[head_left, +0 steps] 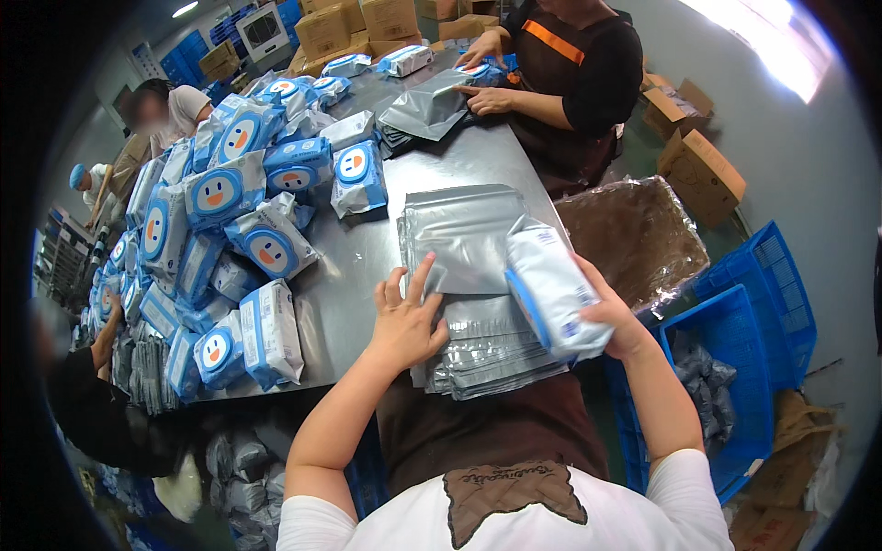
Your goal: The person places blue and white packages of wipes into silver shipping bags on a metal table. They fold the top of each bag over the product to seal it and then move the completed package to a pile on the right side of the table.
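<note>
The right hand (621,321) grips a white and blue pack (551,285) near its lower end, over the right side of the grey bags (487,344), perhaps so that the other end remains free. The left hand (407,328) is spread and grasps nothing; its fingers touch the top bag (473,230), maybe to steady it. The bags lie stacked on the desk (344,266), probably for easy reach. At right, a blue crate (726,326) contains grey bundles (707,390); what is inside these, I cannot tell.

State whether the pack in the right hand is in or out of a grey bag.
Out: the white pack shows uncovered in the right hand, overlapping the grey bags in view.
</note>
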Motion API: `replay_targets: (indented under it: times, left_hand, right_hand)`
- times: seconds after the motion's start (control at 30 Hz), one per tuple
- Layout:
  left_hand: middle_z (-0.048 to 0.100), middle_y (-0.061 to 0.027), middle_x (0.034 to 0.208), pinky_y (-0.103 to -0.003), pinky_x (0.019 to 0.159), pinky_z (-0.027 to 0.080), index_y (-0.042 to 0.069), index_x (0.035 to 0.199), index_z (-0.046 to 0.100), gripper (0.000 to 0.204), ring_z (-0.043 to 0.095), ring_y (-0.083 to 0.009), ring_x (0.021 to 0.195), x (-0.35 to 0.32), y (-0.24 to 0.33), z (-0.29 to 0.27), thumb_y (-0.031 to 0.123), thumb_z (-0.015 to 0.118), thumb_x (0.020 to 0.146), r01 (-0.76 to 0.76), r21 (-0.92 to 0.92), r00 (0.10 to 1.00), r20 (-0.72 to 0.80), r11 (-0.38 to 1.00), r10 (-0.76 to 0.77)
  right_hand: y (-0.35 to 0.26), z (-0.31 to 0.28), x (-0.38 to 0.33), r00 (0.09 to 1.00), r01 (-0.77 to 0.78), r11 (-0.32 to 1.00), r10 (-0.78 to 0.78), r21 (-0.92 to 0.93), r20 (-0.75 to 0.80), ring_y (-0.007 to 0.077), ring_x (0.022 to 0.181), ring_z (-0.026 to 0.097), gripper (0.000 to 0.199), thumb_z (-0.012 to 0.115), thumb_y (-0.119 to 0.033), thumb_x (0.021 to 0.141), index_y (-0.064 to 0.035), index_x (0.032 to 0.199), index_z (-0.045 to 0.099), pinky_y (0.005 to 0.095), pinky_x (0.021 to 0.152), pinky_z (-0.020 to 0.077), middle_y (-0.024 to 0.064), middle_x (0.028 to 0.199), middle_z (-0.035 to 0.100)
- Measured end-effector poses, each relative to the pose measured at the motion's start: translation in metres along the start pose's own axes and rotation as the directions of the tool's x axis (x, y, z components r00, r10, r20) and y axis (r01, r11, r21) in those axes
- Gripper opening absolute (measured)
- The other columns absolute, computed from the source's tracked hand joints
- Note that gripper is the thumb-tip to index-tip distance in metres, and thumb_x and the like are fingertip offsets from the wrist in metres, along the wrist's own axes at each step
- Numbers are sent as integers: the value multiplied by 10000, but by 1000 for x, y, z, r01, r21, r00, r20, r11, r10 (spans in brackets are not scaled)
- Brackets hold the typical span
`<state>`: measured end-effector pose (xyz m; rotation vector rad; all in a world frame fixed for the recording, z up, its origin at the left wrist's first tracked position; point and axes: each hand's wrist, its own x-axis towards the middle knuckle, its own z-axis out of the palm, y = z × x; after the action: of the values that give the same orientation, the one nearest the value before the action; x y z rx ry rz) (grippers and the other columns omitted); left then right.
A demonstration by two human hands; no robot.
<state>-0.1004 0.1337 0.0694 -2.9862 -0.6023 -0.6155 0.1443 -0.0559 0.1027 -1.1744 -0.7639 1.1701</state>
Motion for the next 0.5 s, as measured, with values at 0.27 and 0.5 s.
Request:
replay_targets:
  times: [0.27,0.5]
  left_hand:
    - [185,-237,1528,-370,1126,295,-66,1424,213,969,259,-378,1390,31,12,-36,104,779,657,211,-674,948,317,708,19]
    - [115,-233,1543,-441,882,499,-78,1336,303,804,437,-465,1224,20,45,-15,-3,725,656,192,-659,971,234,727,-45]
  right_hand:
    - [-10,29,-27,972,-27,982,69,-185,225,345,1261,455,877,717,-187,615,-103,1429,403,392,1041,377,211,1395,381]
    - [6,89,-27,960,38,257,-279,-966,-37,444,1194,408,700,692,-297,659,-267,1338,526,492,940,411,254,1400,282]
